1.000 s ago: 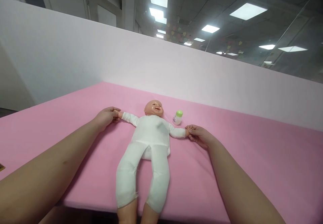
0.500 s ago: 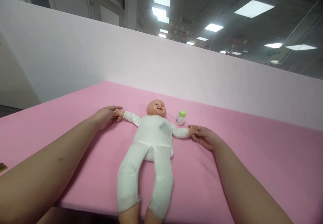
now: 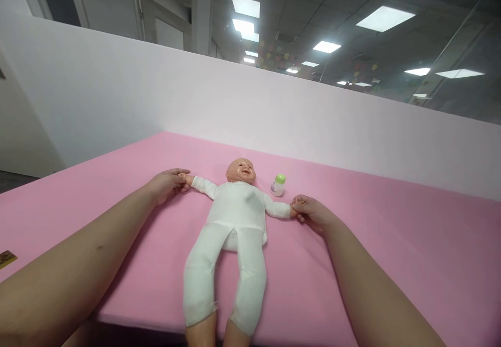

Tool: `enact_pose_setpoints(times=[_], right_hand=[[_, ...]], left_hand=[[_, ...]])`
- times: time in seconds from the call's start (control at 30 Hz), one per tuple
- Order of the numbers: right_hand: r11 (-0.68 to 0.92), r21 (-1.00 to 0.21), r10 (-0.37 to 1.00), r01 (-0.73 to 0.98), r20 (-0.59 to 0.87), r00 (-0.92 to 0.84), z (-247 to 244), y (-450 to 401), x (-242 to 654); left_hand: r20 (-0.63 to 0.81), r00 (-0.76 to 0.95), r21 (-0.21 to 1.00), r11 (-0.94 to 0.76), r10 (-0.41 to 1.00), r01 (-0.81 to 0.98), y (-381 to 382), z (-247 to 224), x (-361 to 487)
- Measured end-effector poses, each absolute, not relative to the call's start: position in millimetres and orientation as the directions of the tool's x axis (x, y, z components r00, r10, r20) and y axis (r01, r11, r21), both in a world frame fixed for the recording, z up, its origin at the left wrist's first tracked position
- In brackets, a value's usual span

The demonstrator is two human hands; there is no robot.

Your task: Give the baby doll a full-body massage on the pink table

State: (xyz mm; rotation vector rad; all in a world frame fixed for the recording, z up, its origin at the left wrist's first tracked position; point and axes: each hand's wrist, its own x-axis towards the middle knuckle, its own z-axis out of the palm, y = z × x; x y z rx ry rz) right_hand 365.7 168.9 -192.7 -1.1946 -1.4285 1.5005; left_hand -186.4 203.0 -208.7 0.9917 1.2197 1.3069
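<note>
A baby doll [image 3: 237, 211] with a white cloth body lies on its back, its arms spread to both sides and its legs toward me. My left hand [image 3: 168, 186] is closed around the doll's hand on the left. On the other side, my right hand [image 3: 312, 212] grips the doll's other hand between thumb and fingers. A small clear bottle with a green cap [image 3: 278, 186] stands beside the doll's head, a little beyond my right hand. The doll's feet run out of view at the bottom edge.
The pink tabletop [image 3: 376, 263] extends under the doll, with its front edge near the bottom. A whitish wall panel [image 3: 250, 107] rises along the back. At the far left lies a small yellow and dark card-like item [image 3: 7, 259].
My right fingers have closed further over the doll's hand, which showed more before. My left hand keeps its hold. The view has tilted up slightly.
</note>
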Motion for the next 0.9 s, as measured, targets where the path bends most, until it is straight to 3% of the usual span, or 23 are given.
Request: enact_pose_setpoints(times=[0.6, 0.9], right_hand=[[-0.109, -0.985, 0.961, 0.131, -0.138, -0.238, -185.3, 161.6, 355.4], [-0.186, -0.983, 0.971, 0.008, -0.185, -0.152, -194.2, 170.2, 364.9]], left_hand=[[-0.093, -0.174, 0.987, 0.068, 0.980, -0.143, 208.0, -212.3, -183.0], [-0.091, -0.213, 0.986, 0.058, 0.973, -0.159, 211.1, -223.1, -191.9]])
